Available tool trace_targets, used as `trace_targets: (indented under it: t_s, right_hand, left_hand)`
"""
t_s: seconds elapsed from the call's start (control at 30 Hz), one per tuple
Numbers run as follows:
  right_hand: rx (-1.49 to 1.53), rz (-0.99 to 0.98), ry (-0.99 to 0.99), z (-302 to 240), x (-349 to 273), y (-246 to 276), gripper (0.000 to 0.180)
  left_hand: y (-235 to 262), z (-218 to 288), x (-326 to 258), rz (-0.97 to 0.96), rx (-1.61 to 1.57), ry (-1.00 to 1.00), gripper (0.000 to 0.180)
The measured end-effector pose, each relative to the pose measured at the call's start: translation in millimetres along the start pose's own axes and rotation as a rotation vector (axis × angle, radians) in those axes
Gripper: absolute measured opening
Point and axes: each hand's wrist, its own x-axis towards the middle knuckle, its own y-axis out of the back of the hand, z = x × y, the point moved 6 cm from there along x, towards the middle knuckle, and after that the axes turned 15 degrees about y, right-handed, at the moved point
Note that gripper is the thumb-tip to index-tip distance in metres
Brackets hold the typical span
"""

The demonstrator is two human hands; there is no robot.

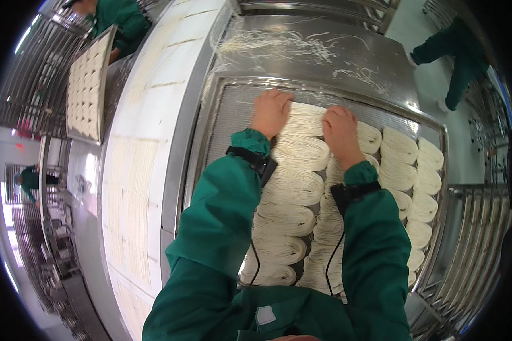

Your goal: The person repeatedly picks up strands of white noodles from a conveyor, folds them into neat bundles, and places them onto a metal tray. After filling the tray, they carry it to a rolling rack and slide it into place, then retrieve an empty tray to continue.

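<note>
Okay, left hand [272, 112] and right hand [342, 134] at upper centre, fingers clamped on opposite ends of noodle bundle [306, 120], more bundles [293, 187] lower centre, metal tray [233, 113].

Toward twelve o'clock, the fingertips of the bare left hand [272, 112] are partly hidden, as are those of the bare right hand [341, 133] toward two. Toward five, the green right sleeve [375, 244] covers several pale, folded noodle bundles [293, 187]; at six, the green-clad chest [307, 307] hides the near rim of the rectangular metal tray [236, 108]. The picture's edge crops the long white conveyor belt [133, 119] at seven and a green-clad co-worker [122, 23] toward eleven. At nine, a distant green-clad figure's [31, 179] hands are too small to tell.
</note>
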Motion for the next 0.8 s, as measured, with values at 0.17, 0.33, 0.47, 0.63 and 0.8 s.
trace_targets:
  t_s: [0.17,0.33,0.47,0.63,0.8]
  right_hand:
    - [0.109,0.041,-0.021,10,-4,10,0.012]
    - [0.237,0.023,-0.058,2,-15,52,0.012]
    - [0.296,-0.005,-0.107,-5,-29,69,0.014]
    - [0.278,0.009,-0.082,-31,-36,74,0.015]
    - [0.349,0.034,-0.093,-71,-34,75,0.017]
  left_hand:
    - [31,-11,-18,0.182,-0.068,-0.025,0.022]
    - [125,-87,-90,0.042,-0.41,0.237,0.042]
    - [241,-186,-176,0.272,0.165,0.542,0.095]
    - [310,-296,-175,0.198,0.416,1.091,0.111]
    - [270,-313,-109,0.138,0.497,0.914,0.051]
